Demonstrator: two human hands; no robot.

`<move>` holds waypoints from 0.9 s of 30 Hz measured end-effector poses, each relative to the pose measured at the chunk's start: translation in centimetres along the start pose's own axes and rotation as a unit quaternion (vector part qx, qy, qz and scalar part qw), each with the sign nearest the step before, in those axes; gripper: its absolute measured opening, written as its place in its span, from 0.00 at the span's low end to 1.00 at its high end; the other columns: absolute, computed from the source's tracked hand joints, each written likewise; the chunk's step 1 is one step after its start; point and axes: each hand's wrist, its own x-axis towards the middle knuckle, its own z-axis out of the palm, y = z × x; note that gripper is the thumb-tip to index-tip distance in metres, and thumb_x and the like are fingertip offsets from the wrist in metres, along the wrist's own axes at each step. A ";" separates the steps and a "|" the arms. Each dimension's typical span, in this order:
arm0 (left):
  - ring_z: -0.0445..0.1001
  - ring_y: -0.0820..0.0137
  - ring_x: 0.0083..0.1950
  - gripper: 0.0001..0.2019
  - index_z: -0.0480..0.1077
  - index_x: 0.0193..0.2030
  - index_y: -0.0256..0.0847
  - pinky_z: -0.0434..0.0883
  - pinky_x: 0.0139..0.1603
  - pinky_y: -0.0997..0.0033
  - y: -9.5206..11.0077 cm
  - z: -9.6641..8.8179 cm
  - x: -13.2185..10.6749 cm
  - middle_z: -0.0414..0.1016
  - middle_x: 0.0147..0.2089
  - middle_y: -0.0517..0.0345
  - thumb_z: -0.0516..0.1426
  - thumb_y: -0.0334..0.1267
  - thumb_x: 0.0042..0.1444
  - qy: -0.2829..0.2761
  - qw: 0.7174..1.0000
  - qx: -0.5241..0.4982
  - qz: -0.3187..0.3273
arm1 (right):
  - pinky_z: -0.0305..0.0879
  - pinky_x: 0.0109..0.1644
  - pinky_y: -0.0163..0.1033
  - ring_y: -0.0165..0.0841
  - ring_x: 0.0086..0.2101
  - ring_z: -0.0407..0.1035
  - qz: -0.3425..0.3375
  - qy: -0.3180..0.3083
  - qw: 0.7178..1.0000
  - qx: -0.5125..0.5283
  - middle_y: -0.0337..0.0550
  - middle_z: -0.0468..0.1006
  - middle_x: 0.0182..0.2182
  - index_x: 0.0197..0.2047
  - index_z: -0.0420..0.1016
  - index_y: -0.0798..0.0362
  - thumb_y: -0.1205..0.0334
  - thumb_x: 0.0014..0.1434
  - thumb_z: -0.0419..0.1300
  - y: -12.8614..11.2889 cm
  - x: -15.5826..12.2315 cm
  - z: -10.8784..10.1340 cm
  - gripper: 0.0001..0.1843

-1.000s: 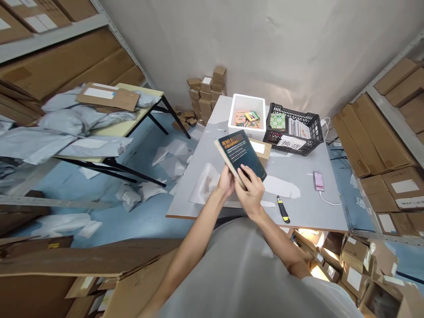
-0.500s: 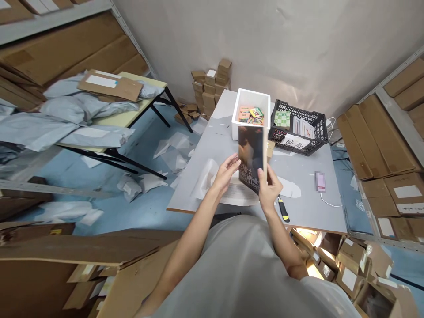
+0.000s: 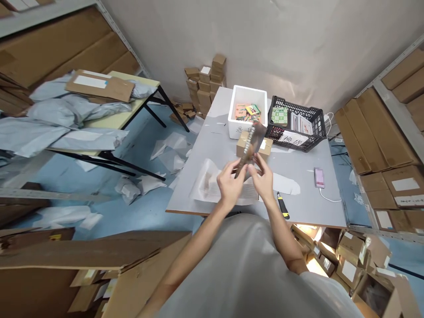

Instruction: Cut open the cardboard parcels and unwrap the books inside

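Both hands grip a dark-covered book (image 3: 249,145), held tilted above the table with its spine, marked with pale lettering, turned toward me. My left hand (image 3: 231,180) is closed on its lower left side. My right hand (image 3: 262,176) pinches the lower right side. Beneath the hands lies translucent plastic wrapping (image 3: 207,185) on the grey table (image 3: 195,176). A small cardboard box (image 3: 266,149) stands just behind the book, partly hidden by it. To the right of my right hand rests a black and yellow utility knife (image 3: 282,206).
At the table's back stand a white foam box (image 3: 234,128) holding small colourful packs and a black plastic crate (image 3: 319,126) with books. A phone (image 3: 319,177) on a cable lies at right. Grey parcels (image 3: 59,110) cover a side table. A large open carton (image 3: 155,265) is at lower left.
The book has been turned from showing its front cover to showing its spine, and its top leans away. Both hands have come closer together. The small cardboard box shows more.
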 end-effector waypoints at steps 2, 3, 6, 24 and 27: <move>0.87 0.56 0.61 0.14 0.86 0.57 0.45 0.82 0.67 0.54 0.7 0.4 -1.2 0.89 0.60 0.47 0.64 0.47 0.72 -0.084 0.993 0.039 0.072 | 0.81 0.59 0.47 0.44 0.53 0.82 0.021 0.018 0.999 0.018 0.52 0.88 0.53 0.56 0.84 0.52 0.36 0.59 0.77 -0.6 -0.3 0.7 0.33; 0.86 0.56 0.64 0.15 0.85 0.59 0.46 0.80 0.70 0.53 1.0 0.4 -1.6 0.88 0.63 0.47 0.62 0.46 0.73 -0.132 0.985 0.048 0.100 | 0.82 0.57 0.46 0.42 0.49 0.82 0.031 0.049 0.998 0.023 0.50 0.89 0.49 0.52 0.84 0.53 0.36 0.59 0.76 -0.9 -0.3 0.6 0.31; 0.80 0.56 0.74 0.18 0.83 0.65 0.46 0.72 0.81 0.49 1.0 -0.2 -1.0 0.83 0.70 0.46 0.60 0.47 0.76 -0.186 0.975 0.058 0.106 | 0.81 0.56 0.46 0.40 0.44 0.82 0.053 0.106 0.991 0.060 0.48 0.89 0.45 0.48 0.83 0.53 0.36 0.62 0.74 -1.3 0.2 -0.5 0.28; 0.88 0.51 0.60 0.32 0.85 0.59 0.39 0.84 0.64 0.54 0.6 -3.2 1.1 0.90 0.56 0.44 0.77 0.59 0.55 -0.100 0.947 -0.230 -0.199 | 0.69 0.78 0.57 0.50 0.69 0.74 0.017 0.060 0.998 -0.025 0.54 0.82 0.69 0.68 0.81 0.50 0.36 0.63 0.75 -1.8 -0.7 -3.9 0.38; 0.88 0.50 0.58 0.30 0.85 0.61 0.39 0.85 0.63 0.53 1.8 -2.3 -0.3 0.90 0.56 0.47 0.75 0.58 0.60 -0.067 0.970 -0.169 -0.161 | 0.65 0.80 0.60 0.50 0.74 0.69 -0.003 0.039 0.998 -0.048 0.54 0.77 0.74 0.73 0.77 0.47 0.37 0.65 0.74 -2.6 -2.1 -2.8 0.41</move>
